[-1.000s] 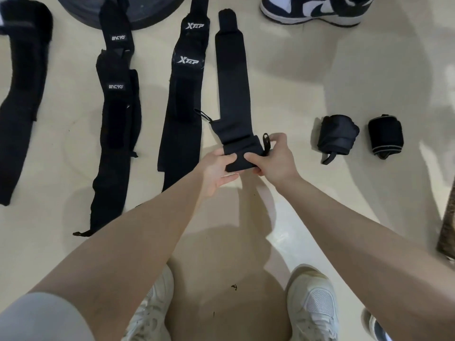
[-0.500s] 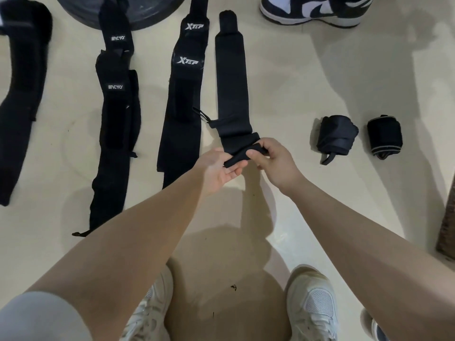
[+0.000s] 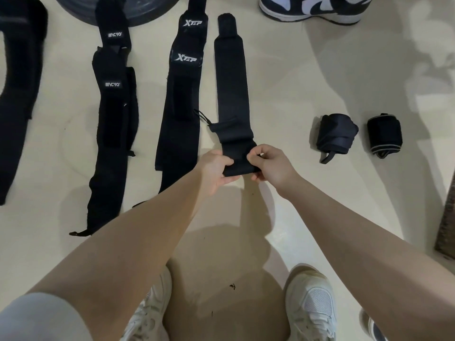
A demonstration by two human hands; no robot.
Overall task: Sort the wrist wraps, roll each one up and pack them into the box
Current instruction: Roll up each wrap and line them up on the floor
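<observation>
Cut off at frame edges: black wrap at far left [image 3: 17, 99]; dark round plate [image 3: 138, 8] at top; navy-and-white sneaker [image 3: 312, 7]; brown textured edge at right [image 3: 449, 217], not identifiable. No box in view. On pale floor [image 3: 283, 82]: flat wraps labelled MCYO [image 3: 112, 134] and XTEP [image 3: 181, 99]; two rolled wraps, one plain [image 3: 336, 136], one grey-striped [image 3: 384, 135], side by side at right. Plain black wrap [image 3: 231, 94] lies lengthwise, near end partly rolled. Left hand [image 3: 216, 168] and right hand [image 3: 270, 166], fingers curled, pinch that roll from either side. White shoes [image 3: 310, 306] below
</observation>
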